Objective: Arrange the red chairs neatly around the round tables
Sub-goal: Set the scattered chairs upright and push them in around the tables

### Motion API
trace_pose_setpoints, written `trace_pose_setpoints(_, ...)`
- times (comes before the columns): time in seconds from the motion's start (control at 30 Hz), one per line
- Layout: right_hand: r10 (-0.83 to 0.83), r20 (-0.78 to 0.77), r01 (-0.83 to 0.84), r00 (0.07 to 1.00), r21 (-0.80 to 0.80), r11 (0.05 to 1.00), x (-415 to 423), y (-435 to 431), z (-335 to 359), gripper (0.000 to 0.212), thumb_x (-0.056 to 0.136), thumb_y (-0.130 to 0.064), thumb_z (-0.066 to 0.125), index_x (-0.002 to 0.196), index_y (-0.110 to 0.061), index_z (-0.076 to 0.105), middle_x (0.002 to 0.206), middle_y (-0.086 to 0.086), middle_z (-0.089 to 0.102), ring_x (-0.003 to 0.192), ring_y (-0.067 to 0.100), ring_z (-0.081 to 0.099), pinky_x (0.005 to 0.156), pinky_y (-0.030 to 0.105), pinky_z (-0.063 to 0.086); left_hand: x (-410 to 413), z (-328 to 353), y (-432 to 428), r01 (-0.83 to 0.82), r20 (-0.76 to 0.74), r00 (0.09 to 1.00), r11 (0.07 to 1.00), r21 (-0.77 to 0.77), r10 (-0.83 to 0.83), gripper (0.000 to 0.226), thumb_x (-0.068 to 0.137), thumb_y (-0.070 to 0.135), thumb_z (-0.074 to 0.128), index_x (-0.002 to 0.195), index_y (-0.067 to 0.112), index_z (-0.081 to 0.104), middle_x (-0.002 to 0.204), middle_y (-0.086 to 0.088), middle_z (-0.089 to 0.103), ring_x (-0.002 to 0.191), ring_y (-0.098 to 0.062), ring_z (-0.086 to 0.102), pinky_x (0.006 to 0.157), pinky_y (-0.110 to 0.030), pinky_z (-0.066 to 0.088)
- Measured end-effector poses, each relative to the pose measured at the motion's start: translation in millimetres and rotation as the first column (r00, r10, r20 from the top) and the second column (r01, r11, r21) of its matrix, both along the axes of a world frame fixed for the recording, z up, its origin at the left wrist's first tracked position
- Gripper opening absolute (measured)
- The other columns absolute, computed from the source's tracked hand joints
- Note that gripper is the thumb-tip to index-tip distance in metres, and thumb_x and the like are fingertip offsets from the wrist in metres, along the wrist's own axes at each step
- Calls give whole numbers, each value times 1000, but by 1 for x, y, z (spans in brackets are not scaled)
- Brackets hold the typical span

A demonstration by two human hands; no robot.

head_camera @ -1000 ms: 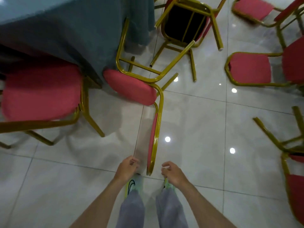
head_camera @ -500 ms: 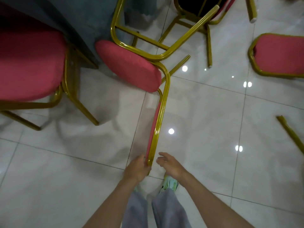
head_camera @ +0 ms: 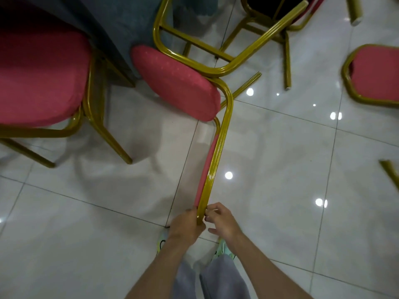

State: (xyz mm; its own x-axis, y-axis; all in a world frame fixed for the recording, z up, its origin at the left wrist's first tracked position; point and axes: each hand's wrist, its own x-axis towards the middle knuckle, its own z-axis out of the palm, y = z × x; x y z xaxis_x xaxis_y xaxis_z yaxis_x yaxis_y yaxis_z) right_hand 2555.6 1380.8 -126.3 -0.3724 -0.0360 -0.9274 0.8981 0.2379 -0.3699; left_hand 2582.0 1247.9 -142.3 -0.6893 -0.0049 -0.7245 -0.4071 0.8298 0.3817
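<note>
Red chair (head_camera: 174,83), tipped over — beside table (head_camera: 121,22)

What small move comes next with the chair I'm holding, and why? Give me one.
Probably lift the backrest top upward to swing the tipped chair onto its legs: it lies on its side by the tablecloth, legs pointing sideways, with the left hand gripping its gold frame and the right hand curled against it.

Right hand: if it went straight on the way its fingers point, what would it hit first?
The gold frame of the tilted chair's backrest, just ahead of the right hand; it may already touch, depth is unclear. The left hand grips it opposite.
</note>
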Motion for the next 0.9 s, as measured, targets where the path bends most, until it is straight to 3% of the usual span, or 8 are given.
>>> trace_pose_setpoints(0.2, -1, -7, 0, 1000, -40, 999, 0, -2, 32, 14, 102, -28, 59, 115, -24, 63, 118, 7, 69, 111, 21, 66, 96, 41, 53, -15, 25, -18, -50, 34, 998, 980, 192, 44, 15, 91, 23, 68, 105, 27, 63, 92, 7, 66, 83, -12, 66, 65, -18, 50)
trace_pose_setpoints(0.3, 13, -38, -17, 999, -109, 994, 8, -11, 59, 16, 101, -35, 63, 115, -28, 63, 120, 4, 68, 111, 18, 67, 96, 39, 53, -25, 44, -32, -32, 48, 999, 979, 203, 22, 14, 88, 33, 73, 90, 32, 59, 87, 8, 66, 83, -12, 66, 69, -23, 52)
trace_pose_setpoints(0.4, 96, -47, -101, 994, -110, 989, 20, -22, 80, 16, 99, -37, 66, 114, -35, 61, 117, -2, 66, 108, 14, 64, 91, 34, 53, -29, 66, -48, 8, 75, 997, 980, 199, -23, 22, 84, 29, 74, 78, 31, 53, 77, 9, 60, 77, -10, 63, 62, -20, 44)
trace_pose_setpoints(0.57, 281, -20, -281, 960, -82, 956, 43, -42, 104, 46, 91, -33, 76, 130, -31, 53, 111, -5, 65, 97, 7, 64, 83, 23, 49, -33, 105, -75, 47, 97, 993, 981, 187, -66, 20, 75, 34, 75, 85, 21, 62, 77, 4, 63, 72, -13, 63, 66, -30, 53)
trace_pose_setpoints(0.73, 581, -21, -581, 814, -40, 813, 61, -57, 136, 59, 90, -37, 77, 141, -31, 49, 114, -5, 61, 103, 9, 60, 74, 8, 43, -42, 152, -94, 109, 136, 982, 981, 158, -131, 22, 78, 37, 78, 88, 24, 62, 86, 1, 65, 77, -14, 65, 67, -27, 54)
trace_pose_setpoints(0.8, 580, -51, -582, 813, -23, 813, 65, -62, 153, 55, 90, -38, 77, 137, -34, 49, 114, -5, 61, 102, 8, 60, 75, 7, 43, -51, 174, -99, 131, 166, 974, 980, 150, -155, 27, 78, 38, 78, 91, 20, 63, 90, -2, 66, 83, -18, 69, 70, -32, 58)
trace_pose_setpoints(0.9, 494, -91, -497, 865, -18, 867, 66, -79, 183, 43, 88, -42, 77, 122, -36, 52, 108, -7, 62, 99, 10, 63, 83, 17, 47, -68, 212, -103, 160, 205, 960, 973, 168, -193, 30, 81, 37, 78, 96, 19, 60, 98, -6, 67, 83, -21, 72, 71, -37, 65)
